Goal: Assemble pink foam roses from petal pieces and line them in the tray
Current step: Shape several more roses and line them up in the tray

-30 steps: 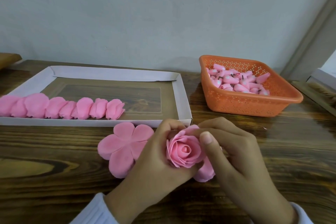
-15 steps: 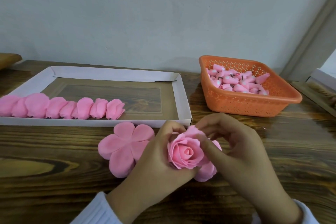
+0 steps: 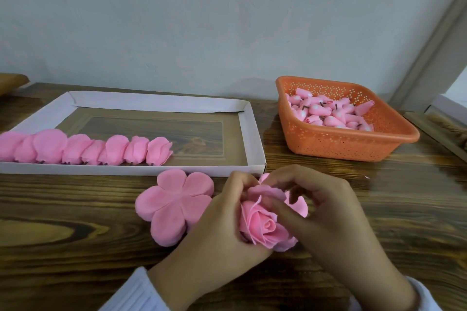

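By tray point(image 3: 126, 168) edge, left hand point(image 3: 214, 230) holds rose point(image 3: 262, 227) — right hand point(image 3: 336, 222) seemingly pinching petal point(image 3: 267, 190).

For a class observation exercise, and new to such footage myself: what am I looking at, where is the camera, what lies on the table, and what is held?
No machine here: a person's bare hands, filmed by a camera worn on the head, looking down. The left hand and right hand together hold a pink foam rose. On the wooden table lie a flat five-petal piece, a white tray with a row of finished roses, and an orange basket of pink buds.
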### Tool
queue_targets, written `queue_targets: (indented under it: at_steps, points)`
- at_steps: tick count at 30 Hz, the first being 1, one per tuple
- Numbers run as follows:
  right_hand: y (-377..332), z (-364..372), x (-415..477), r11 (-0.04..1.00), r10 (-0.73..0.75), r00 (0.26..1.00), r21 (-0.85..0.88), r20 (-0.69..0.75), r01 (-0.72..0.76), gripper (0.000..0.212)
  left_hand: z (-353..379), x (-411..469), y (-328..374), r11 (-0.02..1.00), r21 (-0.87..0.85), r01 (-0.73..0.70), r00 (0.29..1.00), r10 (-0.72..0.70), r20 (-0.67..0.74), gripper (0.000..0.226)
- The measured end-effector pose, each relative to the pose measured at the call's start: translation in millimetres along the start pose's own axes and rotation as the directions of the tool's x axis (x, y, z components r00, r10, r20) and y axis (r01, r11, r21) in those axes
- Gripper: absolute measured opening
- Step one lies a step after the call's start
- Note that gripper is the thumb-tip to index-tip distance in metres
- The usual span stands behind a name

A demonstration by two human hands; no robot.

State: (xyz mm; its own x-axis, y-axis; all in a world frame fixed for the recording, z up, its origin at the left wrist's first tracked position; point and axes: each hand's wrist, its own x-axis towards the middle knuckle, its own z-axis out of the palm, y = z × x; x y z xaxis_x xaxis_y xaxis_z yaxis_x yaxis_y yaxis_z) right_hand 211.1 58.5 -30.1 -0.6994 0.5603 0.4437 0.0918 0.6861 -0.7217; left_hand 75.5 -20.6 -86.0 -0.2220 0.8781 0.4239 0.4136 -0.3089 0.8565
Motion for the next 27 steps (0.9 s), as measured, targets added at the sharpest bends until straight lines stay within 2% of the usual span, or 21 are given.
queue_targets:
  at_steps: [3,6,10,13,15,16,19,21,26,27]
  points:
    - [1,1,1,0.994,-0.029,1.0,-0.109,-0.006,0.028,0.029,1,2,1,0.998,-0.045,0.047,0.999,-0.047,0.003,0.057]
    - [2,4,1,0.993,-0.031,0.999,-0.113,-0.02,0.028,0.037,1,3,3,0.991,-0.093,0.092,0.995,-0.09,0.034,0.06]
    - [1,4,-1,0.998,-0.027,0.999,-0.058,-0.022,0.025,0.029,1,1,13,0.999,0.049,0.021,1.0,-0.022,0.009,0.081]
    - [0,2,0,0.999,-0.033,0.999,0.016,-0.026,0.033,0.019,-1,-1,18,0.998,0.028,0.051,0.998,-0.051,-0.029,0.091]
    - [0,0,1,0.99,0.005,0.999,0.143,-0.049,0.002,0.013,-2,-2,22,0.994,-0.008,0.109,0.993,-0.11,-0.044,0.094]
    - [1,-1,1,0.98,0.029,0.997,0.198,-0.074,-0.014,0.013,-2,-2,23,0.99,-0.031,0.135,0.989,-0.136,-0.055,0.087]
    - [6,-6,4,0.959,0.071,0.99,0.28,-0.123,-0.034,0.02,-3,0,11,0.974,-0.093,0.209,0.974,-0.215,-0.065,0.041]
    - [8,-9,5,0.948,0.1,0.99,0.313,-0.1,-0.065,0.024,-4,4,7,0.97,-0.093,0.225,0.97,-0.232,-0.077,0.027]
    - [9,-11,6,0.942,0.091,0.995,0.32,0.051,-0.102,0.017,-10,5,17,0.964,-0.152,0.217,0.972,-0.228,-0.059,0.023]
    - [8,-10,5,0.938,0.081,0.993,0.33,0.08,-0.104,0.018,-10,3,17,0.96,-0.176,0.219,0.97,-0.233,-0.065,0.027]
